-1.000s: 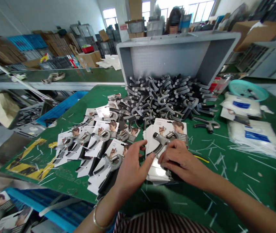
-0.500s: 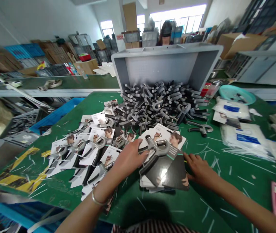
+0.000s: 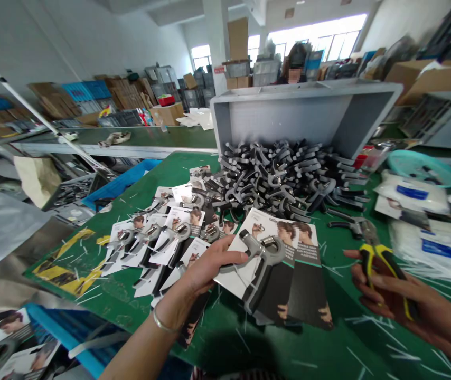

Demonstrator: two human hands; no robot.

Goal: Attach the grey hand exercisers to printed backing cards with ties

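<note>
"Hands?"
"Left hand grasps carded hand grip near table's front edge; right hand clasps pliers."
"Progress?"
"Several carded grips toward left edge; loose heap remains toward far edge."

- Hand gripper is showing matt plastic
- Coil spring is gleaming metallic
- Backing card is looking smooth, papery
- Pliers are showing metal, plastic handles

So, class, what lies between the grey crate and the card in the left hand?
In the head view, a heap of spring grips lies between the grey crate and the card in the left hand.
</note>
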